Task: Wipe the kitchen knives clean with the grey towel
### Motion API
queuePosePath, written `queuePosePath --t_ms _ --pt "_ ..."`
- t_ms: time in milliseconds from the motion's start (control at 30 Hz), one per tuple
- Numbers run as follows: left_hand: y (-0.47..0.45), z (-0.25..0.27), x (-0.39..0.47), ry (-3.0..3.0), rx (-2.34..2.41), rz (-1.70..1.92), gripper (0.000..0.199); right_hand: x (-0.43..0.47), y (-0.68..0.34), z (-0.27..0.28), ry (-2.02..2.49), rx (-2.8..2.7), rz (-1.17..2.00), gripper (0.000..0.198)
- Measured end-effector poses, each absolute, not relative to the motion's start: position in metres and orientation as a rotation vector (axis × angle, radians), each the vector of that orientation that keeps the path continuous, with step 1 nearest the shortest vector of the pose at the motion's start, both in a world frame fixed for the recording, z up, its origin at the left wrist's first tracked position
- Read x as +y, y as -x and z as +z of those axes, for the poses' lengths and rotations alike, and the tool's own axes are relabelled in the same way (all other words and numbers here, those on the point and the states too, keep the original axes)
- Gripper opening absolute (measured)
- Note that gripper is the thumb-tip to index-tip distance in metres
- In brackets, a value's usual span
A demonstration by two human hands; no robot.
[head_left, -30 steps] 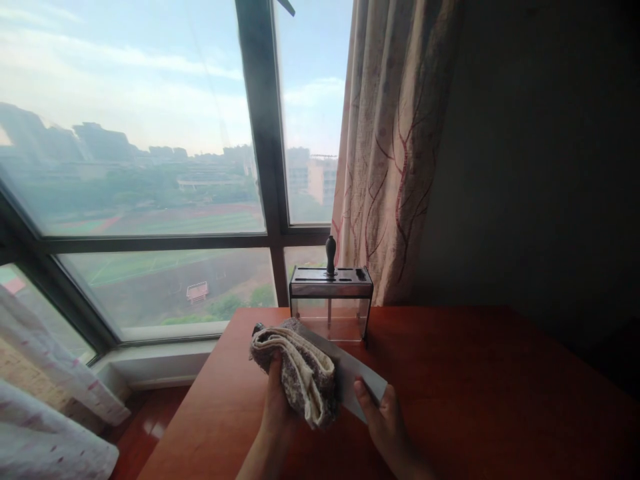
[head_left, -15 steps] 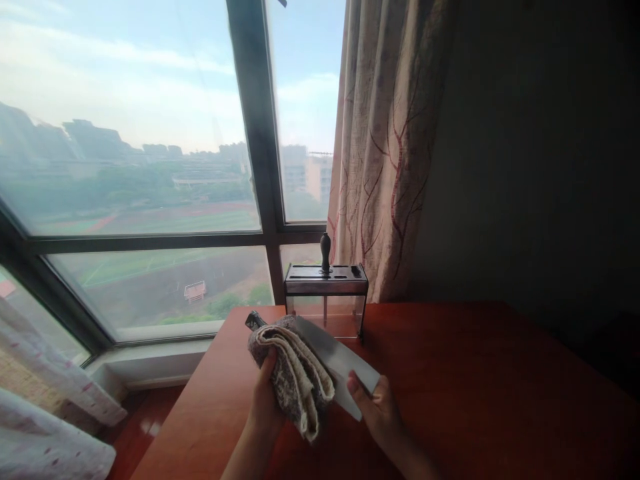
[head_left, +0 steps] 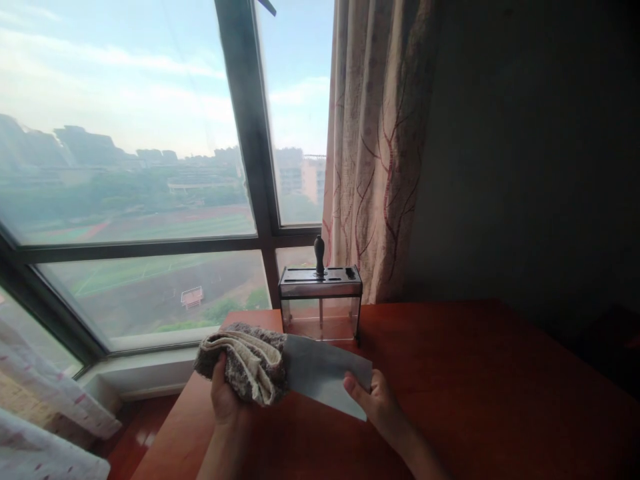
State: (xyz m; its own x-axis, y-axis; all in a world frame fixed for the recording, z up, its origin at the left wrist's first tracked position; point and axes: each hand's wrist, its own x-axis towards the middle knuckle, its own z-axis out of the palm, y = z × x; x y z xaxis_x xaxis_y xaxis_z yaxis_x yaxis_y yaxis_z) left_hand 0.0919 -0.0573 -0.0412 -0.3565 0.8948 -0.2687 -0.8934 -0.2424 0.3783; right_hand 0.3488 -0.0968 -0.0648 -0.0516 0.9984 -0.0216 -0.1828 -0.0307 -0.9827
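My left hand (head_left: 225,395) grips a folded grey-and-cream towel (head_left: 250,363), thumb on the near side. Out of the towel's right side comes the broad grey blade of a cleaver (head_left: 325,373); the towel hides its left end, handle included. At the blade's right end, my right hand (head_left: 375,398) pinches it, thumb on the near face and fingers behind. Both hands are above the table. Just beyond them stands a clear-sided knife holder (head_left: 320,288) with a slotted metal top. One dark-handled tool (head_left: 319,255) is upright in it, a thin rod showing below.
The reddish-brown wooden table (head_left: 450,373) reaches back to the window (head_left: 125,243) and a dark wall. A patterned curtain (head_left: 375,153) hangs behind the knife holder. White spotted fabric (head_left: 45,427) lies lower left, beyond the table's left edge.
The towel has slid left along the cleaver with my left hand, and more blade is bare. The black handle end, seen before, is now covered. The view has shifted slightly.
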Motion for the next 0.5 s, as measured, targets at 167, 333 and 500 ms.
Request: queuePosePath --t_ms 167,333,500 --pt "-0.096 -0.052 -0.059 -0.054 0.394 1.76 0.035 -0.098 -0.351 -0.059 1.053 -1.012 1.329 0.046" --pt "-0.103 -0.064 -0.066 -0.262 0.235 1.643 0.041 -0.096 -0.361 -0.041 0.982 -0.878 1.486 0.043" --pt "-0.104 -0.078 -0.073 -0.288 0.282 1.458 0.053 -0.097 -0.363 -0.039 0.985 -0.795 1.489 0.033"
